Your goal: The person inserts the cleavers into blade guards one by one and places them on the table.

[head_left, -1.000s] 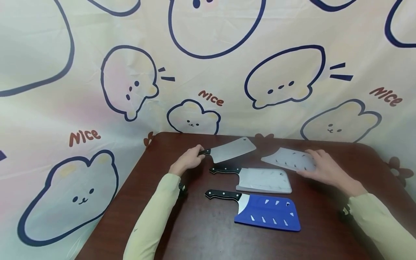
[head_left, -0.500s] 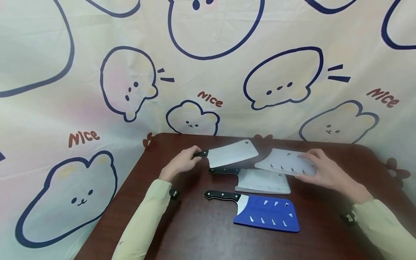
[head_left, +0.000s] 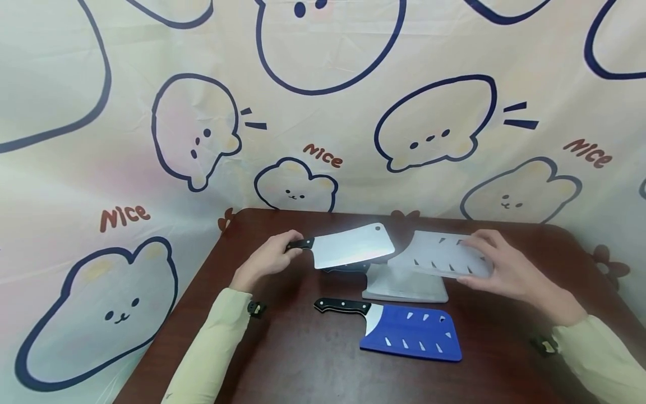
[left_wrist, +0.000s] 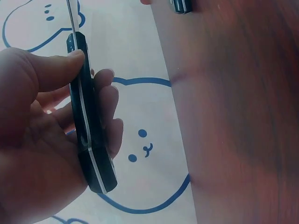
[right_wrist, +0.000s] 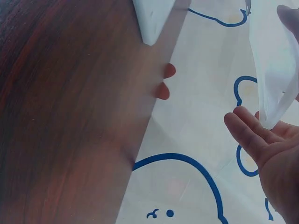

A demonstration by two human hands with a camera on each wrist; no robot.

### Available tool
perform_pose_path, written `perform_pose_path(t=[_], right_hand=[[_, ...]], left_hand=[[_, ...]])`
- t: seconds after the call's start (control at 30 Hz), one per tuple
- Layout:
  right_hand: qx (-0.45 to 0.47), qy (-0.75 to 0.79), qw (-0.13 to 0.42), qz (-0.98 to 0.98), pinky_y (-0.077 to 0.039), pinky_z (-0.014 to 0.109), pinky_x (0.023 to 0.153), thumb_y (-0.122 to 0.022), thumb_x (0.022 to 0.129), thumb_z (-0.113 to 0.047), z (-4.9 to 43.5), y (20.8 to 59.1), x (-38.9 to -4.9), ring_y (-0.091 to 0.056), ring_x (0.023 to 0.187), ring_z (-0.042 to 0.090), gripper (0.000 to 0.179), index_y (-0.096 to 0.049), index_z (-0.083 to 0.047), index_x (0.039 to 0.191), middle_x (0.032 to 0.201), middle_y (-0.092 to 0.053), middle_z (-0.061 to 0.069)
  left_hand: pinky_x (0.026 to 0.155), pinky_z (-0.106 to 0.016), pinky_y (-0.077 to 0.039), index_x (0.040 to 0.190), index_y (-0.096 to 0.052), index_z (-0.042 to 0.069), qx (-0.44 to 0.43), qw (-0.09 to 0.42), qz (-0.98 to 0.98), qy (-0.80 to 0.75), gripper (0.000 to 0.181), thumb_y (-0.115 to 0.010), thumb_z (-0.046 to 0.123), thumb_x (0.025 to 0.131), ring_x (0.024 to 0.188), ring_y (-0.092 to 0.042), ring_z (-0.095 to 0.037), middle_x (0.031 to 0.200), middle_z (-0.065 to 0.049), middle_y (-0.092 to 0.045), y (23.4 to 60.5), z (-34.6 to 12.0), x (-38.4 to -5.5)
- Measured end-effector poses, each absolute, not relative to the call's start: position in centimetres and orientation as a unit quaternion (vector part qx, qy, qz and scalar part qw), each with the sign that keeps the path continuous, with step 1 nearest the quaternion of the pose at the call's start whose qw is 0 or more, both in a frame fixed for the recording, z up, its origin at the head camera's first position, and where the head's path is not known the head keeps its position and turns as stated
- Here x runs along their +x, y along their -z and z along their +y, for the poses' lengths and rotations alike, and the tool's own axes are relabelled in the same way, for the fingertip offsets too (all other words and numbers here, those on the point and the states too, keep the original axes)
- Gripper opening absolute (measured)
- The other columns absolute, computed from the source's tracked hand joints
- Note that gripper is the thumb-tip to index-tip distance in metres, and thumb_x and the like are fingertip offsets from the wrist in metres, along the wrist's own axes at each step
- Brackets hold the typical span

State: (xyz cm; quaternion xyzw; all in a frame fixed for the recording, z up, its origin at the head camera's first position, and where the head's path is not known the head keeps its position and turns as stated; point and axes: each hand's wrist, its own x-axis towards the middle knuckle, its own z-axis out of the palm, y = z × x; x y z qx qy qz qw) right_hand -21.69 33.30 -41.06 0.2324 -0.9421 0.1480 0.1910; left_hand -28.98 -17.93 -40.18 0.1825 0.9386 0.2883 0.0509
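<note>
My left hand [head_left: 267, 259] grips the black handle [left_wrist: 86, 116] of a bare cleaver [head_left: 353, 246], its blade raised and pointing right. In the left wrist view the fingers and thumb wrap round that handle. Opposite, my right hand [head_left: 504, 266] pinches a translucent white blade cover [head_left: 439, 255] with slots, thumb on one side and fingers on the other. In the right wrist view the cover [right_wrist: 275, 60] stands on edge in that hand. The blade's tip is close to the cover's left end; whether they touch I cannot tell.
Below them on the dark wooden table [head_left: 303, 365] lies a cleaver in a white cover [head_left: 404, 285], partly hidden by the raised pieces. Nearer lies a cleaver in a blue cover [head_left: 411, 332]. A cartoon-printed cloth [head_left: 313, 123] hangs behind the table.
My left hand has drawn the bare cleaver left and nearer to me. The right hand has brought the white cover left and nearer, over the white-covered cleaver.
</note>
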Motion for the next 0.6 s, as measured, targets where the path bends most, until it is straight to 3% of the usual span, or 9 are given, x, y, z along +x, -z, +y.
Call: perform_pose_path(t=[0.3, 0.6], right_hand=[[0.252, -0.141, 0.221, -0.932, -0.057, 0.040, 0.068, -0.095, 0.056, -0.037, 33.0, 40.5, -21.2, -0.050, 0.105, 0.023, 0.082, -0.061, -0.015, 0.127, 0.131, -0.047, 0.013], [0.253, -0.145, 0.218, -0.931, -0.057, 0.040, 0.069, -0.094, 0.057, -0.037, 32.9, 40.1, -21.0, -0.050, 0.105, 0.022, 0.082, -0.061, -0.015, 0.128, 0.132, -0.048, 0.012]], left_hand=[[0.096, -0.047, -0.052, 0.126, -0.057, 0.020, 0.189, 0.058, 0.939, -0.283, 0.029, -0.062, 0.022, 0.097, 0.102, -0.059, -0.024, 0.119, -0.005, -0.063, 39.9, -19.1, -28.7], [0.096, -0.047, -0.052, 0.128, -0.057, 0.021, 0.190, 0.061, 0.937, -0.287, 0.031, -0.062, 0.022, 0.097, 0.103, -0.059, -0.023, 0.121, -0.004, -0.063, 39.9, -19.5, -28.7]])
